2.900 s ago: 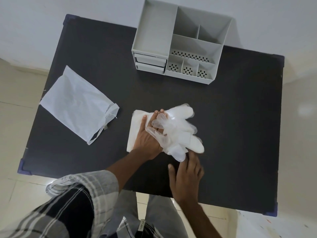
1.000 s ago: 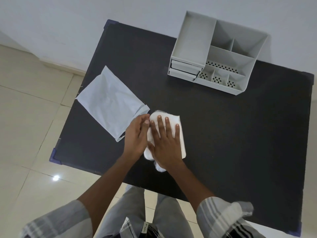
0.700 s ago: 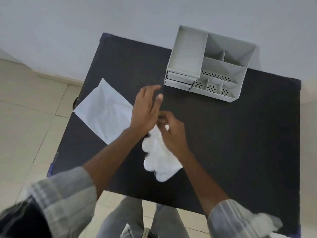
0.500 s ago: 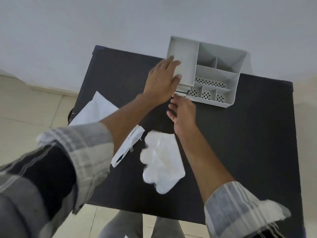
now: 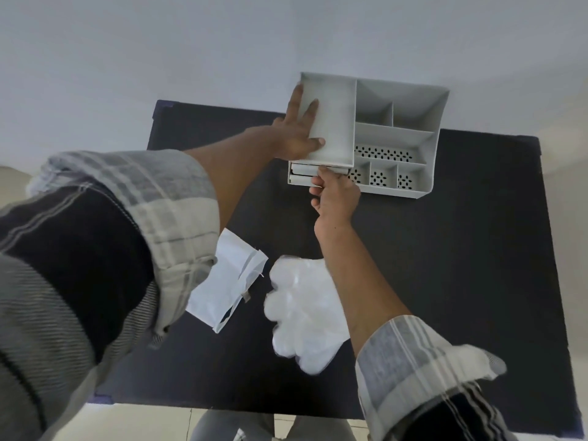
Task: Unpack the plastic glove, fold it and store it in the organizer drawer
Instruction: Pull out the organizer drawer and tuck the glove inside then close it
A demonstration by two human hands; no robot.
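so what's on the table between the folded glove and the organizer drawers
In the head view, the black table is bare between the folded glove and the organizer; only the right hand and its forearm cross above that stretch, fingers at the drawer fronts.

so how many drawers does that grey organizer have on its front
2, stacked at the organizer's front left: the upper drawer under the flat tray, the lower drawer just below. The right hand covers their right ends.
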